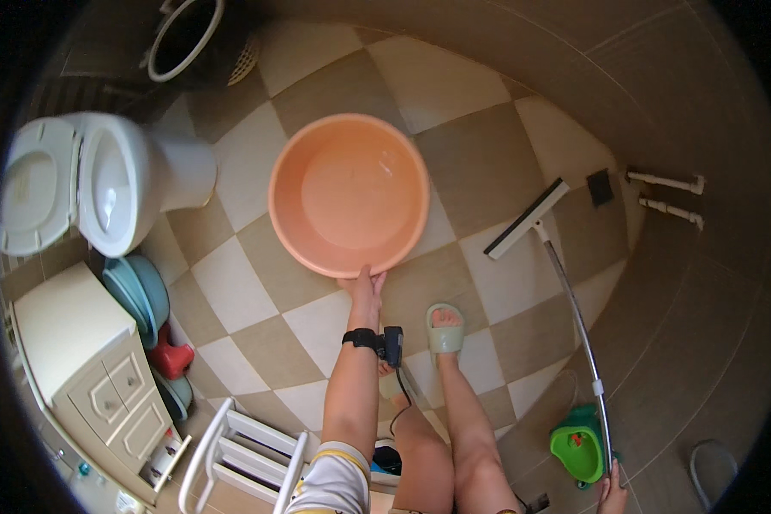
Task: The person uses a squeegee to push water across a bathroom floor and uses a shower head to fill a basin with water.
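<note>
My left hand (365,283) grips the near rim of a round orange plastic basin (346,193), thumb over the edge and fingers partly hidden beneath it. Nothing shows inside the basin. At the lower right my right hand (612,494), partly cut off by the picture's edge, is closed round the metal pole of a floor squeegee (579,321). The squeegee's dark-and-white head (527,218) rests on the tiles, to the right of the basin.
A white toilet (116,184) with its lid up stands left. Below it are stacked teal basins (137,295), a red plastic thing (171,354), a cream cabinet (103,377) and a white slatted rack (244,454). A green bucket-like container (578,450) sits beside the pole; pipes (668,182) jut from the wall.
</note>
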The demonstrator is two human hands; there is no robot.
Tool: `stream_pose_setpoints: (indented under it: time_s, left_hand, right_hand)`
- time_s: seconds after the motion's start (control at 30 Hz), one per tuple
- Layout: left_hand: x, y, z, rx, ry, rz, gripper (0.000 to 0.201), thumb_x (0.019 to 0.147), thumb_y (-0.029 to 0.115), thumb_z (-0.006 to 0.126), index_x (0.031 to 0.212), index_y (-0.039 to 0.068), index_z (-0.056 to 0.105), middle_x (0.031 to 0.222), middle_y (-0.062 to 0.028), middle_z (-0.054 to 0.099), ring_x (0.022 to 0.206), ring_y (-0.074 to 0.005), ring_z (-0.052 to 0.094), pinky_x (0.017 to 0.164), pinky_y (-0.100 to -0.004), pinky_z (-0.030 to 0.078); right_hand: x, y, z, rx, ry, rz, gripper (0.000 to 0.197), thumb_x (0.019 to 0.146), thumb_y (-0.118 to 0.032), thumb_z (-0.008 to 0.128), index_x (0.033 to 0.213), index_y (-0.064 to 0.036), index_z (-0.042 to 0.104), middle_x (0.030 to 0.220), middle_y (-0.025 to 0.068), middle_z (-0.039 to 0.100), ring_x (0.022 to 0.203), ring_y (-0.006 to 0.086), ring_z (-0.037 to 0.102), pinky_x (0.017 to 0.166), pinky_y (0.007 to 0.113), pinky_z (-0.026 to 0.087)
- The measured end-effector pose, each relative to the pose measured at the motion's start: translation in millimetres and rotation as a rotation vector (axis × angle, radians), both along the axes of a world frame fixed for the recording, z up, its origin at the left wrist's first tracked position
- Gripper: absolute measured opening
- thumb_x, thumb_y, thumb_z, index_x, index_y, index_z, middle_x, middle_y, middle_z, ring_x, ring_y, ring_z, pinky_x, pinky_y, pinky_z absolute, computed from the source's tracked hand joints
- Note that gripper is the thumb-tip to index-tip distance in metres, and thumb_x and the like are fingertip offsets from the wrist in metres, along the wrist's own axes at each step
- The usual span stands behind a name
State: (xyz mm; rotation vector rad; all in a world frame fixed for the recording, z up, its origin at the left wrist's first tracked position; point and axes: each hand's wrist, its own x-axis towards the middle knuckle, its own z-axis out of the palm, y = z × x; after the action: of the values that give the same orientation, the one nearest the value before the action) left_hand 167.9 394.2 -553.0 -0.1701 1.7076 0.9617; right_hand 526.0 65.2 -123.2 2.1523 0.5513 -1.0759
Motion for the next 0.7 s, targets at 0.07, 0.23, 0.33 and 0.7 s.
stream_pose_setpoints:
  time_s: [0.07, 0.23, 0.33, 0.7]
  left_hand:
    - [19.4, 25.6, -7.1, 0.019, 0.008, -0.079, 0.059, 0.084, -0.002, 0.051, 0.128, 0.018, 0.017, 0.112, -0.0169, 0.048, 0.086, -0.0297, 0.061, 0.065, -0.0368, 0.058]
    - [77.1, 86.7, 4.0, 0.143, 0.041, -0.349, 0.054, 0.084, -0.003, 0.05, 0.124, 0.016, 0.02, 0.111, -0.0157, 0.049, 0.081, -0.027, 0.062, 0.057, -0.0305, 0.058]
    - [99.7, 110.6, 9.5, 0.168, 0.044, -0.413, 0.052, 0.084, -0.001, 0.052, 0.123, 0.012, 0.02, 0.109, -0.0162, 0.05, 0.079, -0.0267, 0.063, 0.056, -0.0297, 0.058]
    - [164.4, 152.0, 17.3, 0.037, -0.194, -0.635, 0.051, 0.085, 0.023, 0.057, 0.125, 0.01, 0.028, 0.122, -0.0157, 0.039, 0.112, -0.0299, 0.04, 0.075, -0.0415, 0.051]
  right_hand:
    - [-13.0, 8.4, -26.2, 0.035, 0.043, -0.021, 0.04, 0.093, -0.026, 0.043, 0.132, -0.0183, 0.039, 0.095, 0.0275, 0.058, 0.078, 0.0414, 0.058, 0.064, 0.047, 0.043]
    - [-4.8, -10.0, -16.4, -0.025, 0.018, -0.076, 0.038, 0.093, -0.026, 0.044, 0.13, -0.0179, 0.042, 0.098, 0.0278, 0.057, 0.083, 0.0414, 0.057, 0.069, 0.047, 0.044]
    - [8.1, -30.5, 7.8, -0.159, -0.034, -0.069, 0.037, 0.093, -0.026, 0.044, 0.129, -0.0176, 0.045, 0.099, 0.028, 0.056, 0.086, 0.0414, 0.057, 0.072, 0.047, 0.044]
    - [6.6, -38.0, 3.5, 0.078, 0.013, -0.172, 0.034, 0.093, -0.025, 0.044, 0.124, -0.0149, 0.049, 0.099, 0.0271, 0.057, 0.085, 0.0411, 0.056, 0.071, 0.046, 0.044]
